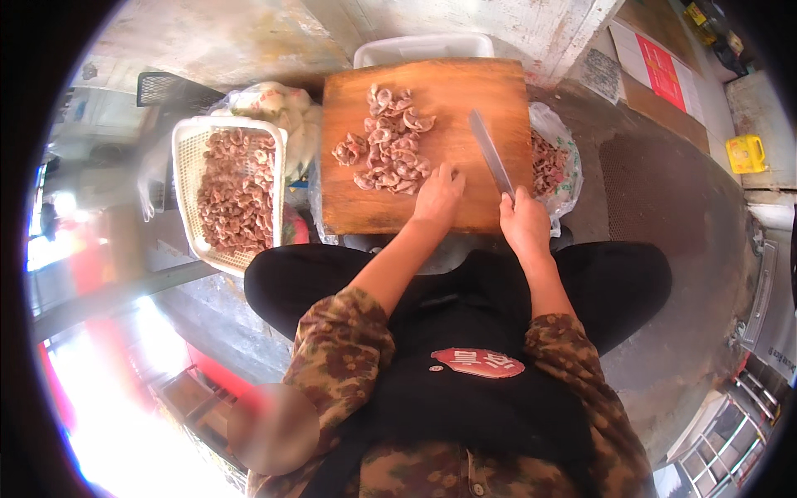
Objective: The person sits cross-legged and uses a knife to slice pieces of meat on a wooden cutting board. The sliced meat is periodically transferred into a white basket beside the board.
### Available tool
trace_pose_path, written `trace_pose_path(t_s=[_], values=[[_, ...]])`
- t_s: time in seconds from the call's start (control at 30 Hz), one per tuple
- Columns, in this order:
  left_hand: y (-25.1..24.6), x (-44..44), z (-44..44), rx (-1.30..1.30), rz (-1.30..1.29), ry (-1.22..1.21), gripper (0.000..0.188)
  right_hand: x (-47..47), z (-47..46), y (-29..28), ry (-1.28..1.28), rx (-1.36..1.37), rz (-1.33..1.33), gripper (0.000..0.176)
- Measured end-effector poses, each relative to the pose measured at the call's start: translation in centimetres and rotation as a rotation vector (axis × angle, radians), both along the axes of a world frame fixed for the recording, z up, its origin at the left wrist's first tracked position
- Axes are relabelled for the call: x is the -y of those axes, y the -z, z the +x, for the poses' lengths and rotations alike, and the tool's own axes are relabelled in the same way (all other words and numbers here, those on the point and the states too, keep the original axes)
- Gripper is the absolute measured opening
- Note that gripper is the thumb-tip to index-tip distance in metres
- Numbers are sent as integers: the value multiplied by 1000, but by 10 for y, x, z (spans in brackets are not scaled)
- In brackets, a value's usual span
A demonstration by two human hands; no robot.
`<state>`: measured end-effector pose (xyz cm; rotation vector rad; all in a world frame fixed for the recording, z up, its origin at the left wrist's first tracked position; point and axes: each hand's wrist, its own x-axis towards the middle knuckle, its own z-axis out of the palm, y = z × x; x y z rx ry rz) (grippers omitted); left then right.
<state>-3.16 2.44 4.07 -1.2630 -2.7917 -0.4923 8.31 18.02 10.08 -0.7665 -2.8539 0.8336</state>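
Observation:
A thick wooden chopping board (479, 81) lies before me. My right hand (526, 221) is closed round the handle of a kitchen knife (489, 146), whose long blade points away over the board's right part. A loose pile of raw meat pieces (395, 146), probably gizzards, covers the board's left middle, with a small clump (348, 149) at its left edge. My left hand (441, 196) rests at the pile's lower right, fingers bent down towards the wood. Whether those fingers pinch a piece is hidden.
Left of the board, a white plastic basket (184, 187) holds many similar pieces. A clear plastic bag (576, 168) of cut meat stands at the right. Behind are a white plastic tub (423, 46) and the wall. A filled bag (277, 99) sits behind the basket; a yellow jug (745, 154) is far right.

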Motion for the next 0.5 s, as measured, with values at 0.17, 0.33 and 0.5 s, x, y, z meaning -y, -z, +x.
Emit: trace_pose_path(t_s=[0.17, 0.33, 0.5], values=[[-13, 22, 50, 70, 262, -33, 26, 9, 20, -5, -57, 0, 1, 23], [-20, 36, 52, 29, 334, -2, 23, 20, 36, -13, -111, -66, 47, 25], [-4, 30, 45, 39, 393, 99, 30, 34, 48, -22, -224, -79, 121, 20]])
